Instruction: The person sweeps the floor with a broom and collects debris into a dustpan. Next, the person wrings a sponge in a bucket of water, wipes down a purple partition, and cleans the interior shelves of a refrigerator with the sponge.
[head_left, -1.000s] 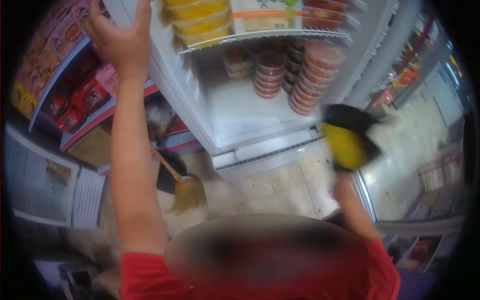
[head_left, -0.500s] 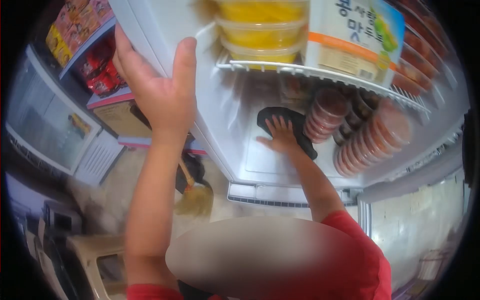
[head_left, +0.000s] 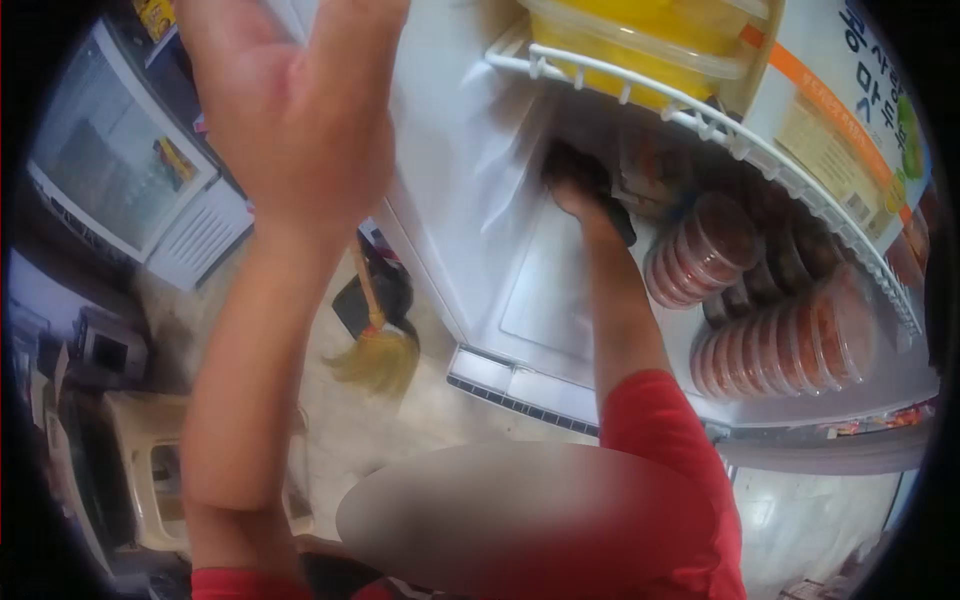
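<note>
Reaches with the right hand (head_left: pixel 573 195) deep into an open fridge (head_left: pixel 440 170), to the far left of the fridge floor (head_left: pixel 548 300). Touches there a dark bundle (head_left: pixel 620 222), lying flat-looking near the back and partly hidden by hand and forearm. Shows too little of the right fingers to tell: cannot say whether clenched round the bundle or only pressed on it. Raises the left hand (head_left: pixel 305 130) by the left front edge of the fridge, with fingers released, thumb spread wide from the rest and tips cut off at the top. Cannot tell whether touching the edge.

Has, just right of the right forearm, a stack of round clear tubs (head_left: pixel 700 250) with reddish contents. Has, nearer and farther right, a taller stack of pinkish tubs (head_left: pixel 780 340), with darker tubs (head_left: pixel 795 255) in between. Carries above them a white wire shelf (head_left: pixel 680 112), bearing yellow-filled containers (head_left: pixel 640 45) on the left and a white package with an orange stripe (head_left: pixel 840 115) on the right.

Shows, outside the fridge to the left, a straw broom (head_left: pixel 375 360) beside a black dustpan (head_left: pixel 350 305), and nearer, a beige stool (head_left: pixel 155 470). Shows a glass-fronted cooler (head_left: pixel 110 140) at the far left.
</note>
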